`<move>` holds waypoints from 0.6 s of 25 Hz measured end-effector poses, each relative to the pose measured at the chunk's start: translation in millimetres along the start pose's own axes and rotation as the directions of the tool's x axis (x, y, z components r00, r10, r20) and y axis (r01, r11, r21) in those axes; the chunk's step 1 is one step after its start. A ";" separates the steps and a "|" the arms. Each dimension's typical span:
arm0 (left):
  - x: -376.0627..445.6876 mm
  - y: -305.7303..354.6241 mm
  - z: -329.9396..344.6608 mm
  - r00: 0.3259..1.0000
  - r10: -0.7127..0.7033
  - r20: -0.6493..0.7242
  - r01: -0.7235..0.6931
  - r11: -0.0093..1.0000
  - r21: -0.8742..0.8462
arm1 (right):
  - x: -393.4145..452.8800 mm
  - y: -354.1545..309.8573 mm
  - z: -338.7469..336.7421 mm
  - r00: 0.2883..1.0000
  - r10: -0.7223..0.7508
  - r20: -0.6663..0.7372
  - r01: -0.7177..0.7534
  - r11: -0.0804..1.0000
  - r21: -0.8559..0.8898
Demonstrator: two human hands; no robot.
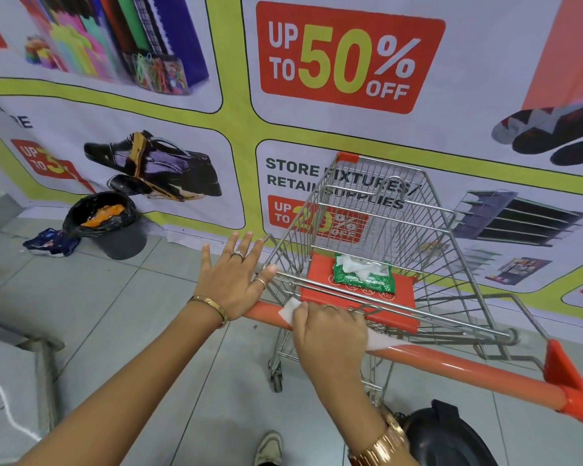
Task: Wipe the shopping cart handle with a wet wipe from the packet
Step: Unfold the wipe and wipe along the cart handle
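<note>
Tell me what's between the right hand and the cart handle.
In the head view, a white wet wipe lies under the right hand, pressed onto the orange handle; its ends stick out on both sides.

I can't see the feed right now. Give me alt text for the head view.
The right hand presses a white wet wipe onto the orange cart handle near its left end, while the left hand rests open at that end. A green wipe packet lies on the cart's red seat flap.
</note>
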State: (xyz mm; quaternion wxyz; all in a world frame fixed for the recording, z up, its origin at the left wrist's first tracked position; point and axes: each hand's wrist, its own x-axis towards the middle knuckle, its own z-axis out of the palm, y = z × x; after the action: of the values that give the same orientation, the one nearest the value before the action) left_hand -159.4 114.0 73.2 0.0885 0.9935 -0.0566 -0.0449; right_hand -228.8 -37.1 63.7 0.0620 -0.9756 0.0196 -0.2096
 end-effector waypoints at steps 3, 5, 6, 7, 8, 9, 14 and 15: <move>-0.7 -1.3 1.0 1.000 -0.011 -0.002 0.011 1.000 0.003 | -15.0 57.1 -10.1 0.996 -0.023 0.091 0.030 0.997 -0.073; 0.0 -1.1 2.4 1.000 -0.016 0.007 0.016 1.000 -0.012 | -25.0 104.0 -20.7 0.995 0.059 0.082 -0.049 0.992 -0.115; 0.4 -0.3 3.0 1.000 -0.018 0.010 0.018 1.000 -0.020 | -26.7 118.5 -25.0 0.989 0.133 0.060 -0.127 0.987 -0.095; 0.3 0.6 3.5 1.000 -0.020 0.010 0.020 1.000 -0.022 | -26.2 121.2 -27.5 0.978 0.206 0.040 -0.203 0.977 -0.056; 0.4 2.0 3.7 1.000 -0.021 0.006 0.021 1.000 -0.018 | -25.0 113.6 -26.4 0.966 0.260 0.011 -0.259 0.965 -0.025; 0.2 3.2 4.2 1.000 -0.023 -0.003 0.023 1.000 -0.009 | -22.5 97.1 -21.8 0.961 0.275 -0.023 -0.275 0.961 -0.005; -0.1 3.2 4.2 0.999 -0.047 -0.020 0.048 0.999 0.021 | -1.1 -6.2 3.0 1.000 0.019 -0.010 -0.019 1.000 0.015; -0.2 1.6 3.8 0.998 -0.055 -0.016 0.056 0.998 0.019 | -0.1 -10.7 3.9 1.000 -0.015 -0.011 0.015 1.000 0.021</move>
State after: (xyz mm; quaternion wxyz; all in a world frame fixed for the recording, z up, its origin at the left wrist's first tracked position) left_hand -160.1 111.8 69.7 0.0780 0.9958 -0.0288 -0.0390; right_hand -227.2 -26.1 61.5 0.0705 -0.9738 0.0106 -0.2157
